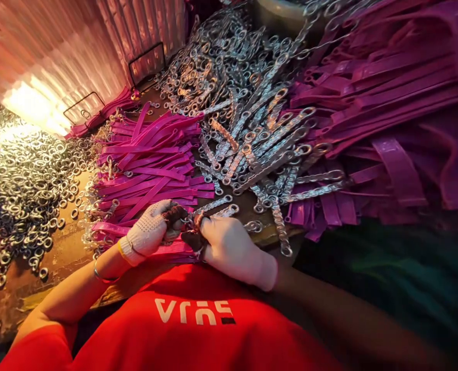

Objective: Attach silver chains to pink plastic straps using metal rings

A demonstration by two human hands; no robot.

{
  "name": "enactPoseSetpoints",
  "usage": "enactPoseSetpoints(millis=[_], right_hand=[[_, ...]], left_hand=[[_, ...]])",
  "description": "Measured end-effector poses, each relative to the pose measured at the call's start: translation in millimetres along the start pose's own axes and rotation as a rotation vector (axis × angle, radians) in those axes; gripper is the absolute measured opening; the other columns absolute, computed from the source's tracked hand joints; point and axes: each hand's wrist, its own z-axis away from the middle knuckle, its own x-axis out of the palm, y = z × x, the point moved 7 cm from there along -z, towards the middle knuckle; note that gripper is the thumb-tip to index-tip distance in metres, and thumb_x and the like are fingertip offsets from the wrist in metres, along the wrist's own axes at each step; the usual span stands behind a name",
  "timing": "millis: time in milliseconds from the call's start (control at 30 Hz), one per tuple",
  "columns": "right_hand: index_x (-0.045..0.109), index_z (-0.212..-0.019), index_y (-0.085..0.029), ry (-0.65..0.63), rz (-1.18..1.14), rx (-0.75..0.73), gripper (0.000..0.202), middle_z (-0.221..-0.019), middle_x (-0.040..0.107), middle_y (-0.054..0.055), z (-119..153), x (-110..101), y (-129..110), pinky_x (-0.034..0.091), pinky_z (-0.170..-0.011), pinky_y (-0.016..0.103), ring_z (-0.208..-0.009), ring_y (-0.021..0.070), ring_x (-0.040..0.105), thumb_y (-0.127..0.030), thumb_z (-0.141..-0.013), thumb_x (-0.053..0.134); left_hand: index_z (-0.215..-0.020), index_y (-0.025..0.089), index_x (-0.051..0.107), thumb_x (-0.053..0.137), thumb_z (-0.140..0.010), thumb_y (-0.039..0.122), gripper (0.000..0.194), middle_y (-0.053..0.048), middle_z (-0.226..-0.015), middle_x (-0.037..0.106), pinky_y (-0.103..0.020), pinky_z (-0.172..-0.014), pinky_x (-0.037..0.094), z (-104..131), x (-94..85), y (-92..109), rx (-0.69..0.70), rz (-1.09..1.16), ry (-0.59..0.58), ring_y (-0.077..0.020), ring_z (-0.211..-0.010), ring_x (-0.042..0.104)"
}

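Note:
My left hand (154, 229), in a white dotted work glove with darkened fingertips, is closed in a pinch. My right hand (231, 247), in a plain white glove, is closed close beside it, fingertips nearly meeting the left ones. A small glint of metal (185, 220) shows between them; its shape is mostly hidden by the fingers. Under and behind both hands lies a pile of bright pink straps (151, 159), several with metal rings at their left ends. Short flat metal chain pieces (217, 205) lie just beyond my right hand.
Loose metal rings (31, 190) are heaped at the left. A large mound of twisted chain pieces (248, 113) covers the back middle. Purple straps (402, 103) are piled at the right. A translucent ribbed sheet (70, 46) stands at the back left, with black wire handles (147, 64) near its foot.

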Motion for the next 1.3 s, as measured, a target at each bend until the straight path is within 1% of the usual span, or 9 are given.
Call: enactPoseSetpoints(millis=[133,267,467,600,733,867,1000,1200,1300], right_hand=[[0.064,-0.076,-0.018,0.035,-0.11,0.211,0.016,-0.066,0.066,0.006,1.5,4.1,29.4,0.028,-0.057,0.03,-0.058,0.0172,0.053,-0.022,-0.084,0.051],[0.067,-0.085,-0.018,0.151,-0.114,0.257,0.018,-0.07,0.068,0.007,4.7,-1.6,46.1,0.034,-0.062,0.028,-0.067,0.0201,0.058,-0.016,-0.082,0.049],[0.068,-0.106,-0.018,0.221,-0.189,0.179,0.036,-0.088,0.071,0.009,-2.8,-4.6,40.3,0.043,-0.075,0.03,-0.084,0.0232,0.061,-0.009,-0.079,0.047],[0.068,-0.111,-0.018,0.224,-0.207,0.204,0.041,-0.089,0.071,0.009,-2.7,-8.7,40.6,0.044,-0.078,0.031,-0.087,0.024,0.062,-0.008,-0.078,0.046],[0.07,-0.104,-0.018,0.165,-0.214,0.11,0.04,-0.085,0.07,0.007,-6.4,-10.2,24.9,0.043,-0.074,0.029,-0.082,0.0218,0.061,-0.007,-0.075,0.045],[0.069,-0.091,-0.017,0.138,-0.104,0.003,0.032,-0.087,0.069,0.008,-16.1,-12.1,-2.4,0.037,-0.068,0.028,-0.077,0.0195,0.058,-0.005,-0.074,0.046],[0.066,-0.082,-0.017,0.034,0.08,-0.04,0.018,-0.085,0.068,0.009,-20.6,-4.9,-24.4,0.029,-0.06,0.031,-0.069,0.0185,0.056,-0.008,-0.075,0.052],[0.067,-0.08,-0.016,-0.068,0.224,-0.021,0.018,-0.085,0.068,0.014,-14.4,2.5,-37.2,0.024,-0.056,0.032,-0.065,0.0188,0.056,-0.014,-0.086,0.05],[0.068,-0.082,-0.015,-0.093,0.233,0.057,0.018,-0.09,0.07,0.015,-12.3,7.4,-36.3,0.025,-0.055,0.032,-0.066,0.019,0.058,-0.015,-0.086,0.05]], left_hand=[[-0.085,0.016,0.059,0.054,-0.085,0.021,0.007,-0.009,-0.089,0.06,-0.028,-0.068,0.046,-21.9,-35.7,35.7,0.251,-0.856,0.334,-0.019,-0.077,0.058],[-0.106,0.011,0.062,0.047,-0.088,0.017,0.024,-0.02,-0.112,0.059,-0.041,-0.08,0.049,-48.7,-49.2,44.1,0.082,-1.325,0.422,-0.0319,-0.095,0.063],[-0.117,0.013,0.062,0.047,-0.086,0.011,0.035,-0.017,-0.117,0.061,-0.039,-0.095,0.046,-79.6,-27.4,41.5,0.247,-1.15,0.445,-0.0298,-0.111,0.06],[-0.101,0.016,0.07,0.056,-0.086,0.022,0.022,-0.011,-0.097,0.067,-0.033,-0.085,0.049,-59.8,-29.7,41.8,0.391,-0.832,0.403,-0.0248,-0.096,0.062],[-0.096,0.015,0.069,0.061,-0.086,0.041,0.029,0.0,-0.053,0.055,-0.021,-0.047,0.037,-14.9,-31.9,22.3,0.144,-0.258,0.17,-0.0119,-0.045,0.048],[-0.077,0.015,0.06,0.062,-0.084,0.052,0.038,0.004,-0.045,0.045,-0.018,-0.037,0.022,25.4,-21.8,9.6,-0.006,0.028,0.113,-0.0057,-0.036,0.033],[-0.07,0.017,0.051,0.061,-0.085,0.054,0.041,0.005,-0.052,0.044,-0.018,-0.037,0.023,36.1,-21.0,4.4,0.04,-0.02,0.162,-0.0048,-0.038,0.032],[-0.083,0.015,0.065,0.053,-0.092,0.028,0.019,-0.003,-0.081,0.065,-0.022,-0.07,0.042,34.6,-16.5,2.3,0.378,-0.596,0.087,-0.0127,-0.073,0.054],[-0.086,0.015,0.066,0.054,-0.09,0.025,0.016,-0.004,-0.081,0.066,-0.022,-0.071,0.042,35.7,-17.3,-10.4,0.419,-0.654,0.178,-0.014,-0.072,0.054]])
